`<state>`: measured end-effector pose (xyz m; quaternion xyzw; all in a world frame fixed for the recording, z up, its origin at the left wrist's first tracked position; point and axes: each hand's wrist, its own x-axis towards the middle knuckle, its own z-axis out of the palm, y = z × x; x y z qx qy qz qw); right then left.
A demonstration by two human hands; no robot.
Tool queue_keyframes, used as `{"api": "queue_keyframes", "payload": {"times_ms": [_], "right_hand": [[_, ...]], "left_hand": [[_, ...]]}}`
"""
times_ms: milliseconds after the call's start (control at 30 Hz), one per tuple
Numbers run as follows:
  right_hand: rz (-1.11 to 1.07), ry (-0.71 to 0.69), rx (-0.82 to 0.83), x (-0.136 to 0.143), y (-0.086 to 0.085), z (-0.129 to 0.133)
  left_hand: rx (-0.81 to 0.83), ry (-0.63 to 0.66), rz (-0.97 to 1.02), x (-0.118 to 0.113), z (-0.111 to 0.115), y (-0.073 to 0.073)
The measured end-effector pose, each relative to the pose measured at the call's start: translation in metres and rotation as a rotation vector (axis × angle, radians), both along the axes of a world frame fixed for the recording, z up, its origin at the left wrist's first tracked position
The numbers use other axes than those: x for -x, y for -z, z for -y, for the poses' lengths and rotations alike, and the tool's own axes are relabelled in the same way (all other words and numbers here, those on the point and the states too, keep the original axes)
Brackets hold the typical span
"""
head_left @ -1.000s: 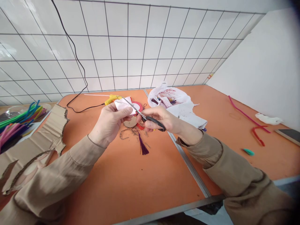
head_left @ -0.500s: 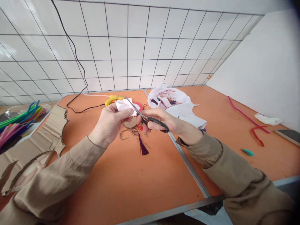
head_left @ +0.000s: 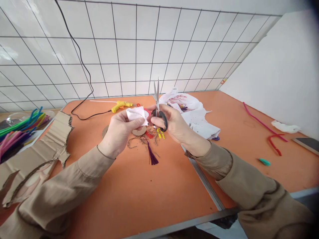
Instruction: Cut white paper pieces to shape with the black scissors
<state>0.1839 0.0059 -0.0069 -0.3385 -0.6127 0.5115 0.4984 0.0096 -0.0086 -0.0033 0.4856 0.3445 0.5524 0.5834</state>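
Observation:
My left hand (head_left: 119, 130) pinches a small piece of white cloth (head_left: 136, 115) above the orange table (head_left: 129, 189). My right hand (head_left: 172, 123) grips black-handled scissors (head_left: 158, 104) whose blades point straight up, clear of the cloth. Both hands hover close together over a cluster of craft bits: a cardboard disc (head_left: 138, 131), a purple tassel (head_left: 151, 156), red and yellow scraps.
A yellow glue gun (head_left: 120, 105) with a black cord lies behind the hands. A white plastic bag (head_left: 191, 109) sits to the right, torn cardboard (head_left: 42, 149) and coloured pipe cleaners (head_left: 20, 127) to the left. Red and pink pipe cleaners (head_left: 272, 141) and a green cap (head_left: 264, 161) lie far right.
My right hand has swung the scissors from cutting into the white cloth to blades pointing upward, away from it. My left hand keeps the cloth, raised slightly.

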Motion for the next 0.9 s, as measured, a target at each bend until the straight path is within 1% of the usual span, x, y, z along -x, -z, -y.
{"api": "queue_keyframes", "payload": {"times_ms": [100,200,433,600,733,900], "right_hand": [[0.011,0.020,0.023,0.004,0.006,-0.001],[0.034,0.011,0.024,0.004,0.007,-0.001],[0.014,0.002,0.054,0.002,0.001,0.001],[0.023,0.006,0.033,0.002,-0.001,0.001],[0.033,0.023,0.028,0.001,-0.001,0.000],[0.071,0.025,0.008,-0.001,-0.001,-0.001]], "left_hand": [[0.021,0.012,-0.039,-0.004,0.001,0.007],[0.049,0.025,-0.055,-0.006,0.001,0.009],[0.126,0.101,-0.023,-0.004,0.002,0.005],[0.149,0.133,-0.026,0.000,-0.003,0.004],[0.154,0.181,-0.120,0.006,-0.008,0.004],[0.076,0.195,-0.275,0.014,-0.009,-0.001]]}}
